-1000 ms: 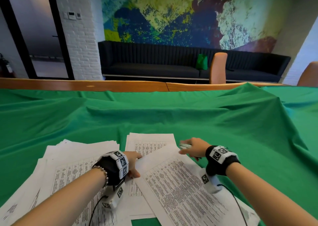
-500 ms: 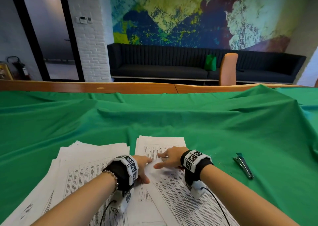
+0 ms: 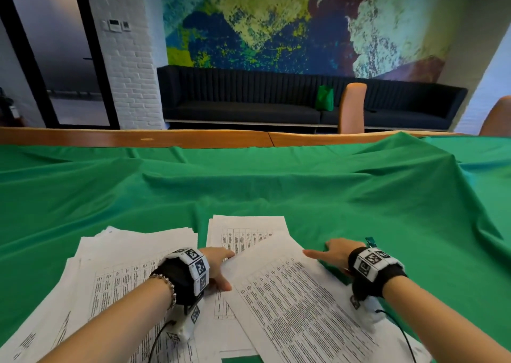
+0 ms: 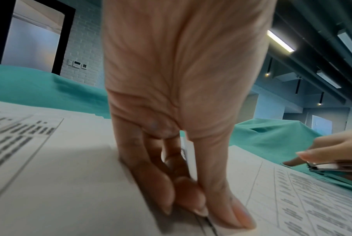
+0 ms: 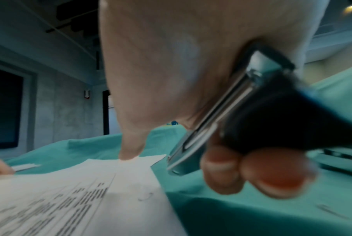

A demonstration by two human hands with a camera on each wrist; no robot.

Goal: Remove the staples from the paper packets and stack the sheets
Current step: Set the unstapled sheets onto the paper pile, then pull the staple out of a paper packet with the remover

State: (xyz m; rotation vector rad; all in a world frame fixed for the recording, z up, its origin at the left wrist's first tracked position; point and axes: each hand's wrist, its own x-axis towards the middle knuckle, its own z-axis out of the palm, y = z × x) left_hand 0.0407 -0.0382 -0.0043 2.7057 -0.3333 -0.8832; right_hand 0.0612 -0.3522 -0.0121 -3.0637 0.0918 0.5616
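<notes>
Right, nearest us the angled paper packet (image 3: 298,293) lies across the front edge of the table, overlapping the sheets beneath, and both our hands are on it. Our left hand (image 3: 218,266) lies with straight fingers flat on the packet's left edge, pinning it down and grasping nothing. Our right hand (image 3: 336,253) is at the packet's far right corner, its index finger stretched out to touch the paper while the other fingers are clenched round the staple remover (image 5: 241,115). In the right wrist view a faint curved mark sits near that corner; it may be the staple, though we cannot tell for sure.

To the left, the loose stack of sheets (image 3: 132,255) fans out untidily towards the left edge, and a second pile (image 3: 246,230) sits just beyond the packet.

What could go wrong? If the remover bites in at a steep angle, the corner may tear. If the flat left hand slips, the packet could skid over the green cloth (image 3: 276,191), which is wrinkled and loose. A pulled staple could also vanish into those folds.
</notes>
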